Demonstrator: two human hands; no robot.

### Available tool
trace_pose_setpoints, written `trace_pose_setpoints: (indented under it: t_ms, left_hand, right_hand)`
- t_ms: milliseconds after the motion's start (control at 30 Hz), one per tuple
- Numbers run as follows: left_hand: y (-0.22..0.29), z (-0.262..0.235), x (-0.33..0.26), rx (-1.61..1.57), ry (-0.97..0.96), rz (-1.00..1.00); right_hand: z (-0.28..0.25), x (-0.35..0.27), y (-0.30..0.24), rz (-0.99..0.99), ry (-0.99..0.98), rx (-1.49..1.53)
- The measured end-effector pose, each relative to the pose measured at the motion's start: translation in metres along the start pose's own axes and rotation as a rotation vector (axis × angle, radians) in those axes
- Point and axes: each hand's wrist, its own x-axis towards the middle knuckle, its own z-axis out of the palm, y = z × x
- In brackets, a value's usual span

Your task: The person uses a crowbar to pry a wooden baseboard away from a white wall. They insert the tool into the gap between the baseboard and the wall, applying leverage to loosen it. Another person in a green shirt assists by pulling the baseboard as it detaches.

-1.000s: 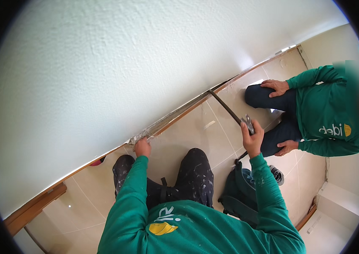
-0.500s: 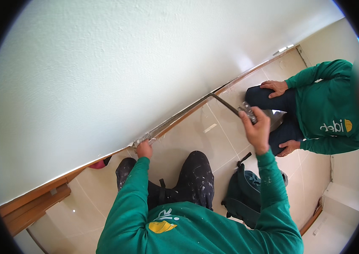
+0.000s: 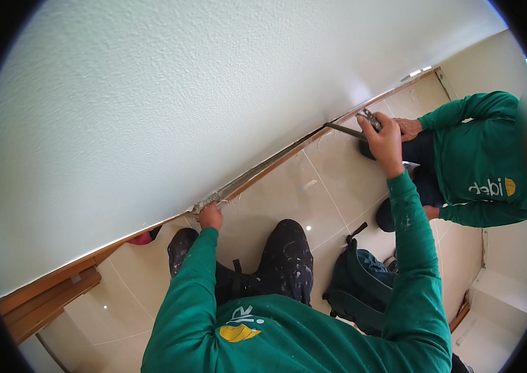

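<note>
My right hand (image 3: pixel 386 144) is closed round a dark, slim pry bar (image 3: pixel 345 130), whose far end meets the gap between wall and wooden baseboard (image 3: pixel 288 155). A shiny grey metal piece (image 3: pixel 370 118) sticks up from the same fist; its kind is unclear. My left hand (image 3: pixel 211 216) is closed low at the wall's foot, against a rough grey, crumbly piece (image 3: pixel 206 202) at the strip's near end. What its fingers hold is hidden. Along the strip, the baseboard stands slightly off the white wall (image 3: pixel 151 112).
A co-worker in a green shirt (image 3: pixel 481 155) kneels at the right, one hand (image 3: pixel 409 128) just behind my right hand. A dark green backpack (image 3: pixel 363 286) lies by my right knee. Wooden boards (image 3: pixel 52 301) lie at the lower left. Tiled floor (image 3: pixel 332 186) spreads below the wall.
My right hand has moved up and right with the bar, whose tip has slid farther along the baseboard gap. My left hand stays in place. The co-worker's hands have shifted slightly.
</note>
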Motion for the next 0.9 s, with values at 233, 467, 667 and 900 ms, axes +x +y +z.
trace_pose_setpoints:
  t_ms: [233, 467, 667, 900]
  left_hand:
    - [0.000, 0.002, -0.002, 0.007, 0.050, 0.023]
    - [0.000, -0.002, -0.002, -0.037, 0.037, 0.027]
    - [0.000, -0.007, 0.001, -0.027, -0.010, 0.028]
    - [0.001, -0.014, 0.002, -0.002, -0.071, -0.012]
  right_hand:
    - [0.017, 0.038, 0.000, 0.023, 0.013, -0.116]
    - [0.022, -0.008, -0.008, -0.021, -0.026, -0.112]
    - [0.014, -0.053, 0.025, -0.005, 0.006, 0.008]
    - [-0.046, -0.049, -0.035, 0.066, 0.052, 0.241]
